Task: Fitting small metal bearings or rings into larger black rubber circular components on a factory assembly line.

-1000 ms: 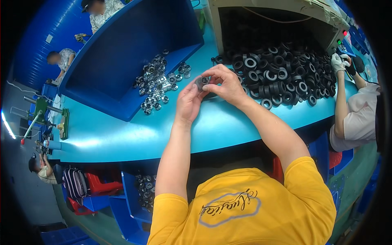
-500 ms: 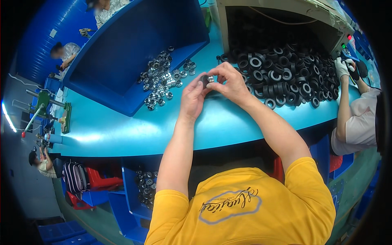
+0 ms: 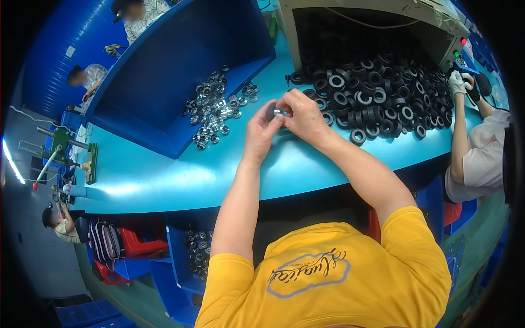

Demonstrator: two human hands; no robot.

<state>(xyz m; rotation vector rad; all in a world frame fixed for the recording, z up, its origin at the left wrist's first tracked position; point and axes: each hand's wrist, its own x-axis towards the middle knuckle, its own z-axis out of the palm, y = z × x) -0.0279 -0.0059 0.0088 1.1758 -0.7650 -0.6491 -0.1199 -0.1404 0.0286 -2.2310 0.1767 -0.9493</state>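
Observation:
Over the middle of the table, my two hands meet around one small assembly. My left hand (image 3: 259,131) is closed on a black ring (image 3: 270,111), its thumb laid along the near side. From the right, the fingers of my right hand (image 3: 304,116) pinch a shiny metal fitting (image 3: 278,111) against that ring. Fingers hide much of both parts, so I cannot tell how deep the fitting sits. Left of my hands lies a pile of similar chrome fittings (image 3: 210,112), partly on the lip of a blue bin (image 3: 147,128). To the right spreads a heap of black rings (image 3: 383,101).
A pale machine housing (image 3: 290,41) with a dark opening stands behind the rings. At the far right, a co-worker's gloved hands (image 3: 458,85) are busy. A green hand press (image 3: 92,164) stands on the table's left end. Below the edge, a blue box holds metal parts (image 3: 199,246).
My hands have drawn closer together, and the fitting and ring have turned so that less of the metal side shows. The whole view has shifted slightly.

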